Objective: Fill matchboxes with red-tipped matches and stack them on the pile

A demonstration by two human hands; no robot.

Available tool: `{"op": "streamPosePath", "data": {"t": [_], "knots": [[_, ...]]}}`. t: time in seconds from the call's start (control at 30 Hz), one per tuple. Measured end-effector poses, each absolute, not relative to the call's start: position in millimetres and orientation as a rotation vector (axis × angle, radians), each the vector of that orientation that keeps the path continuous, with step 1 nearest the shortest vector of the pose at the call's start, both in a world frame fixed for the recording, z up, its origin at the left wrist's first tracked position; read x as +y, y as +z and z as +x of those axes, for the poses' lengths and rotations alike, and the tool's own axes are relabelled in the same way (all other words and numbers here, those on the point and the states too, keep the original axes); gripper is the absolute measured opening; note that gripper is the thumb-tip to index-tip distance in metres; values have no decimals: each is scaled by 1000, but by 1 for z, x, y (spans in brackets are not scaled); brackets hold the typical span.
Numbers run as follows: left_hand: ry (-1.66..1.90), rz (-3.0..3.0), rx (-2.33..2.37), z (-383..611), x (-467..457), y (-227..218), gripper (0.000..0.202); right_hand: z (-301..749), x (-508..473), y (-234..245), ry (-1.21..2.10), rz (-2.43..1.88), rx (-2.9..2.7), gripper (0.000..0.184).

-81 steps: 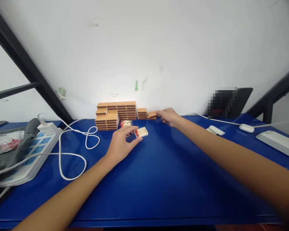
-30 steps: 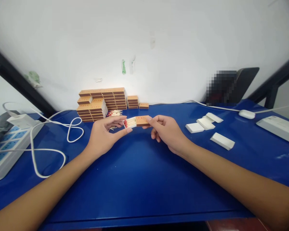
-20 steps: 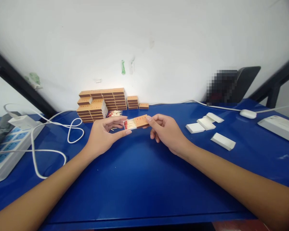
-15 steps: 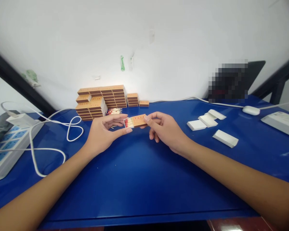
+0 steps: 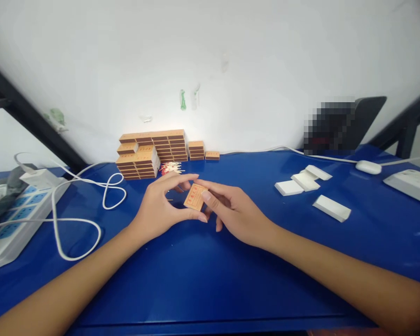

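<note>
A small orange matchbox (image 5: 195,197) with red print is held between both hands above the blue table. My right hand (image 5: 236,207) pinches its right side, thumb on the printed face. My left hand (image 5: 164,200) curves around the other side, with its fingers along the far edge and its thumb along the near edge. No match heads show at the box. Beyond my left hand lies a pile of loose red-tipped matches (image 5: 171,168), partly hidden by the fingers. Next to the pile stand stacked matchboxes (image 5: 140,158) against the wall.
A smaller stack of matchboxes (image 5: 196,150) and a single matchbox (image 5: 212,155) stand right of the big stack. Several white box trays (image 5: 332,208) lie on the right. White cables (image 5: 101,228) and a power strip (image 5: 24,210) occupy the left. A dark, partly blurred object (image 5: 366,123) leans at the back right.
The matchbox has turned, and the matches that stuck out of its left end are out of sight. My left hand has closed in around the box, nearer to my right hand.
</note>
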State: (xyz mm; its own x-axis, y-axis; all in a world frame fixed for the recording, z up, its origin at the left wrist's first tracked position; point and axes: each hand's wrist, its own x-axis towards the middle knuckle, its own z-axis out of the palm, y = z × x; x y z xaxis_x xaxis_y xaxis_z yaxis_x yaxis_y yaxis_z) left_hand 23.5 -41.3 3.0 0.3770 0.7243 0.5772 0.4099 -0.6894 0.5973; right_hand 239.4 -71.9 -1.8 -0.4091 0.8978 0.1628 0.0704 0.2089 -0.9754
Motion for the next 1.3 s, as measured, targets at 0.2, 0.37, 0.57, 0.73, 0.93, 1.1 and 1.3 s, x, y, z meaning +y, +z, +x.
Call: {"op": "streamPosePath", "data": {"t": [0.2, 0.37, 0.57, 0.73, 0.93, 1.1, 1.3], "knots": [[1197, 2284, 1027, 23, -43, 3, 73, 237, -74, -6, 1281, -923, -1652, 61], [1182, 2275, 1175, 21, -40, 3, 40, 243, -63, -10, 1140, -1065, -1614, 60], [1193, 2416, 1219, -1, -24, 15, 39, 250, -57, -16, 666, -1188, -1820, 37], [1247, 2641, 1576, -52, 17, 49, 33, 250, -56, -17, 482, -1156, -1918, 25], [941, 2646, 1966, -89, 65, 58, 35, 249, -55, -15, 459, -1178, -1959, 19], [978, 2635, 2057, -90, 66, 54, 45, 246, -55, -14, 455, -1182, -1974, 16], [878, 2688, 2123, -81, 67, 61, 41, 246, -55, -15, 437, -1185, -1990, 16]]}}
